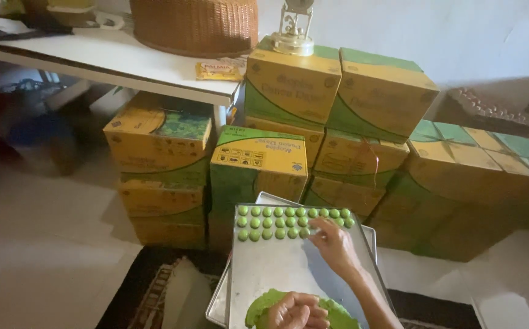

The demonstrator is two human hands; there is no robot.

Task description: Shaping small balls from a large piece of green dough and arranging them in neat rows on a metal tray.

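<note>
A metal baking tray (276, 268) lies in front of me with several small green dough balls (276, 222) set in rows along its far edge. My right hand (334, 247) reaches to the end of the third row, fingertips pinched at a ball there. A flat lump of green dough (337, 314) rests on the near end of the tray. My left hand (298, 312) lies on this lump with its fingers curled into the dough.
Stacked yellow-and-green cardboard boxes (289, 91) stand behind the tray. A white table (112, 61) at the upper left carries a wicker basket (197, 24) and a small yellow packet (217, 71). A patterned rug (155, 286) lies under the tray.
</note>
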